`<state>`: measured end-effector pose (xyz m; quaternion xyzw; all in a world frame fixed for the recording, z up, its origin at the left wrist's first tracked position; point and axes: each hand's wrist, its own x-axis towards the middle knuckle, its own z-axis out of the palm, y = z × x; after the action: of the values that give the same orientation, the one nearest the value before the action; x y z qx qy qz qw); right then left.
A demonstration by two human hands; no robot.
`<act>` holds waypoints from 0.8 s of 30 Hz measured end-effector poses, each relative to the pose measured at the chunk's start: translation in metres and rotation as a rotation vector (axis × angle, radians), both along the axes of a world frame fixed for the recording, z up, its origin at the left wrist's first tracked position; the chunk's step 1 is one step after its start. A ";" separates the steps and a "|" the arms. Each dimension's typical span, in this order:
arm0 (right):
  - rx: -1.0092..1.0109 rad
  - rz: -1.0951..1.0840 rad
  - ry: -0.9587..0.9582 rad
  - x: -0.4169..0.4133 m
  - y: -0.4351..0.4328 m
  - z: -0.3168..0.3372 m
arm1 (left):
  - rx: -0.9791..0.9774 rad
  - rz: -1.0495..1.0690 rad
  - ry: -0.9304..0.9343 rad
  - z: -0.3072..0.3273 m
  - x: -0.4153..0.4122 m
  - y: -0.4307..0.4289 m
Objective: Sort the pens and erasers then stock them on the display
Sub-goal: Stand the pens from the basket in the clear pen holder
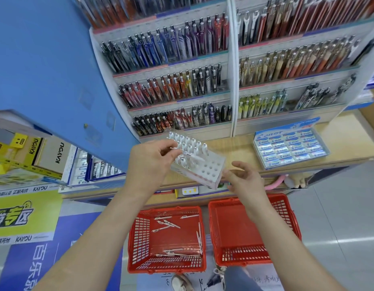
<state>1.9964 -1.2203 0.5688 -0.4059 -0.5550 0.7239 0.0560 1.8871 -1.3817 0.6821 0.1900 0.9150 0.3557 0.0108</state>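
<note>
The shop had a wooden counter with a tall display behind it, full of rows of pens in many colours. A box of erasers sat on the counter to the right. A big blue panel stood on the left, with yellow boxes below it. On the grey floor stood 2 red baskets side by side. The left basket had loose pens in it. The right basket showed only its red bottom.

Over the counter was a clear rack, tilted, with white pens standing in its far holes. The left hand pinched 1 white pen and held it flat across the rack. The right hand pinched the rack's near corner with its thumb and curled fingers.

The left hand hid 1 end of the pen and the rack's left side. I could not tell if the rack touched the counter. The top of the display was cut off. A shoe was cut off at the bottom edge. The small labels on the display were too tiny to read.
</note>
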 end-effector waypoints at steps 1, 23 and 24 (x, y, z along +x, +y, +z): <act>0.054 0.043 -0.033 -0.002 -0.003 -0.004 | -0.045 -0.035 0.058 -0.002 -0.001 0.000; 0.005 -0.026 0.034 -0.013 -0.013 -0.019 | -0.342 -0.314 0.141 -0.046 -0.027 0.048; -0.003 -0.042 0.031 -0.014 -0.014 -0.020 | -0.319 -0.290 0.133 -0.048 -0.028 0.050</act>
<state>1.9829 -1.2340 0.5490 -0.4062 -0.5442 0.7298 0.0792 1.8593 -1.3321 0.6345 0.3384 0.9216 0.1877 0.0313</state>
